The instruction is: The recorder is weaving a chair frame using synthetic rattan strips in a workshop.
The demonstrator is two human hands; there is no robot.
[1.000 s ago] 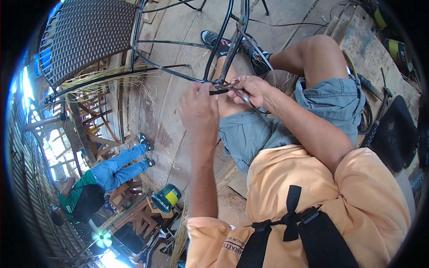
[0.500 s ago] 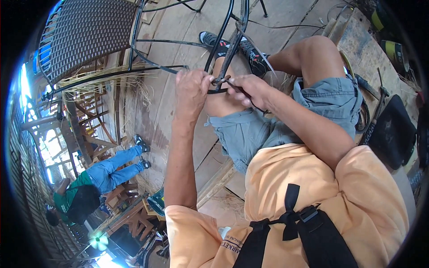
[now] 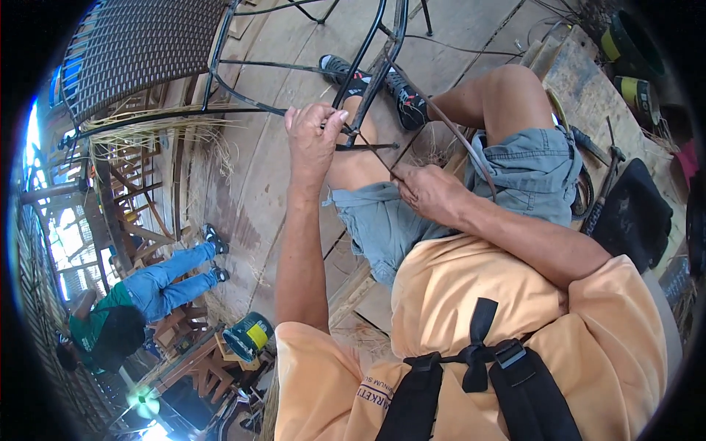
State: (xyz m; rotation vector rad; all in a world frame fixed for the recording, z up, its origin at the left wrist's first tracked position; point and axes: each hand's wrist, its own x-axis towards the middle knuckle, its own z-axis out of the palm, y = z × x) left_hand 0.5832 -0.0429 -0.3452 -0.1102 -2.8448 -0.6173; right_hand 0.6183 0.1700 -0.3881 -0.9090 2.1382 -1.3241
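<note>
The raised left hand [image 3: 312, 140] curls its fingers on a black tubular metal frame [image 3: 365, 103]. Lower, the bent-wristed right hand [image 3: 432, 195] clamps a thin dark-brown strip [image 3: 378, 156].

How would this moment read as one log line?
left hand: at black metal frame | right hand: holding dark strip stretched toward frame | woven panel: upper left

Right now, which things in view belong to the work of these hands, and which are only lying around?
Part of the job:
left hand
right hand, holding the thin dark strip
black tubular frame
brown flat strip running from it

Apparently just lying about:
green bucket with yellow label
hammer-like tool
pale straw-like strands
</note>
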